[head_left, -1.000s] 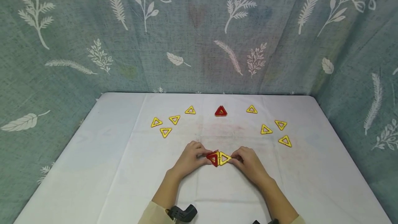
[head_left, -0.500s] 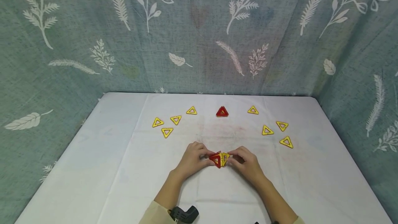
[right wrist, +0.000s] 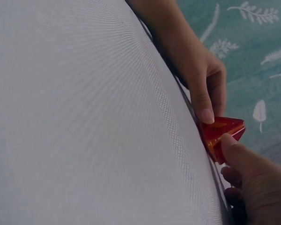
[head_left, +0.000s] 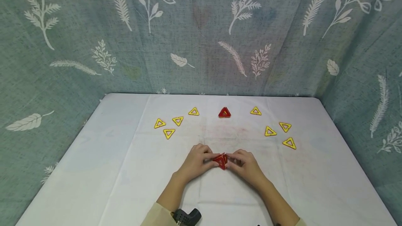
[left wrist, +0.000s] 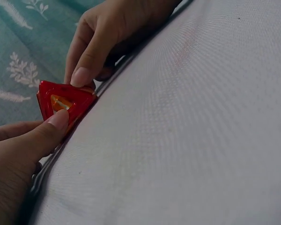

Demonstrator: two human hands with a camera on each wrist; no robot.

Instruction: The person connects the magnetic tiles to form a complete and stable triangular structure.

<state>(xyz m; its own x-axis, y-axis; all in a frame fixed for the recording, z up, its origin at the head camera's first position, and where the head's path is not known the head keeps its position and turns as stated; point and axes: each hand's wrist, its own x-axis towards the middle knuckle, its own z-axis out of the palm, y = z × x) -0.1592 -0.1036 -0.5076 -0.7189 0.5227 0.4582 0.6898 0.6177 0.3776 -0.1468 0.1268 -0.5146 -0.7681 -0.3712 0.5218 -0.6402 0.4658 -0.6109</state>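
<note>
A small pyramid of triangular magnetic tiles (head_left: pixel 220 161) stands on the white cloth near the table's middle, between both hands. Red faces point toward me, and a yellow-orange layer shows through the centre opening of the red tile (left wrist: pixel 48 90) in the left wrist view. My left hand (head_left: pixel 196 161) pinches the left side between thumb and fingers. On the opposite side my right hand (head_left: pixel 246 165) pinches it too, its thumb (right wrist: pixel 232 143) on a face in the right wrist view. The pyramid's far side is partly covered by fingers.
A similar red pyramid (head_left: pixel 224 115) stands at the back centre. Several yellow triangle tiles lie flat at left, one of them a tile (head_left: pixel 169 136), and more at right, such as a tile (head_left: pixel 289 146). A leaf-patterned curtain (head_left: pixel 201 62) borders the table.
The yellow tile flap at the right has been folded up against the red pyramid and its yellow face no longer shows. My right hand has moved left, closer to my left.
</note>
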